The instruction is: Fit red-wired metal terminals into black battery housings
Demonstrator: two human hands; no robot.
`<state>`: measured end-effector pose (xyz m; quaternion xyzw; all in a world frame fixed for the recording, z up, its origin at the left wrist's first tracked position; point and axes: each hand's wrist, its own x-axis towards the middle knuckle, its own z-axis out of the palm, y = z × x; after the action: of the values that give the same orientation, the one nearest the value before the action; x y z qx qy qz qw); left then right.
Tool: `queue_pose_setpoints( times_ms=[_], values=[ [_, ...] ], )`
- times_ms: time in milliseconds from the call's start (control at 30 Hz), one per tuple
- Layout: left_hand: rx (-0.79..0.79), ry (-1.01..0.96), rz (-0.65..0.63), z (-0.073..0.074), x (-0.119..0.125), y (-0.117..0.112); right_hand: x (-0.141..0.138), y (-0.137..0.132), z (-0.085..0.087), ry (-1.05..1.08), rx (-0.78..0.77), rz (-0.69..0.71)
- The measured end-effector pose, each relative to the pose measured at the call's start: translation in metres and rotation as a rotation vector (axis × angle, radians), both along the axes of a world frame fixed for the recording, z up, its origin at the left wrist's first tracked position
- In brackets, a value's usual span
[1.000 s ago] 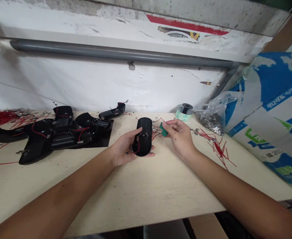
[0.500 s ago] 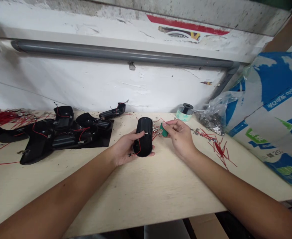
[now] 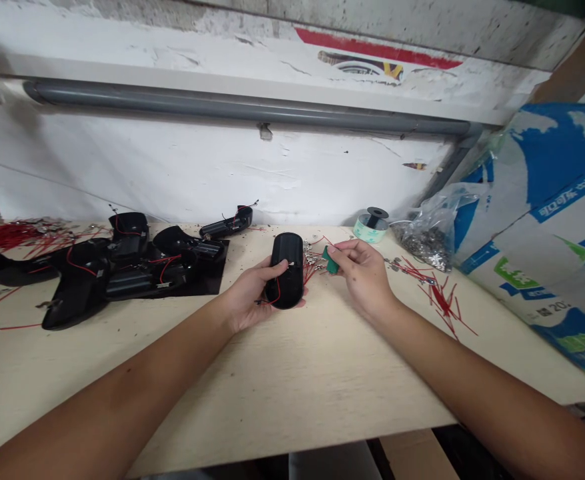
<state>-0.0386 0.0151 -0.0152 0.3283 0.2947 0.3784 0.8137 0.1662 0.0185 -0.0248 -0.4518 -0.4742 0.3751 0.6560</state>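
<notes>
My left hand (image 3: 247,295) is shut around a black oval plastic housing (image 3: 288,257), with the thumb lying across its face. A thin red wire (image 3: 274,298) runs over the housing's lower part, near my fingers. To its right, my right hand (image 3: 363,277) pinches a small green block (image 3: 331,263) between thumb and fingers. That block is close to the housing's edge but not touching it. Under the gap between my hands lies a small tangle of red wires with metal terminals (image 3: 312,263).
Black plastic shells with red wires (image 3: 122,267) lie on a black mat at the left of the pale wooden bench (image 3: 292,380). Behind my right hand stand a tape roll (image 3: 372,227) and a bag of metal terminals (image 3: 425,243). Red wires (image 3: 441,300) lie to the right.
The black housing has tilted slightly in my left hand, and my left thumb has shifted on it. My right hand keeps the green block, and the view has drifted a little.
</notes>
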Motion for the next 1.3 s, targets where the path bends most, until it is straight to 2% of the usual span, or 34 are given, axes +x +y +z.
queue_pose_setpoints(
  times_ms=[100, 233, 367, 567, 667, 733, 867, 967, 1100, 1200, 1300],
  values=[
    [0.003, 0.025, 0.058, 0.001, 0.0, 0.0, 0.0, 0.0, -0.001, -0.013, 0.003, -0.005],
    [0.033, 0.047, 0.069, 0.005, 0.0, 0.0, 0.002, 0.001, -0.002, -0.011, 0.009, -0.004],
    [-0.009, 0.033, 0.074, 0.005, -0.001, 0.0, 0.007, 0.007, -0.003, -0.07, 0.012, 0.015],
    [-0.215, -0.004, 0.062, 0.01, 0.0, 0.0, 0.024, 0.016, -0.003, -0.388, -0.001, 0.08],
    [-0.225, 0.0, 0.061, 0.013, 0.002, -0.001, 0.032, 0.016, -0.002, -0.616, 0.061, 0.061],
    [-0.156, 0.066, 0.118, 0.013, 0.003, -0.001, 0.034, 0.014, -0.002, -0.832, 0.117, 0.041],
    [0.156, 0.247, 0.286, 0.005, 0.003, 0.002, 0.032, 0.011, -0.004, -1.153, 0.099, 0.079],
    [0.327, 0.33, 0.289, -0.002, -0.001, 0.009, 0.029, 0.009, -0.007, -1.277, 0.078, 0.069],
    [0.545, 0.546, 0.195, -0.005, -0.004, 0.013, 0.027, 0.009, -0.008, -1.289, 0.072, 0.007],
    [0.673, 0.74, 0.204, -0.003, -0.005, 0.012, 0.027, 0.008, -0.006, -1.272, 0.105, 0.011],
    [0.706, 0.75, 0.22, -0.003, -0.007, 0.013, 0.027, 0.007, -0.003, -1.162, 0.144, -0.02]
  ],
)
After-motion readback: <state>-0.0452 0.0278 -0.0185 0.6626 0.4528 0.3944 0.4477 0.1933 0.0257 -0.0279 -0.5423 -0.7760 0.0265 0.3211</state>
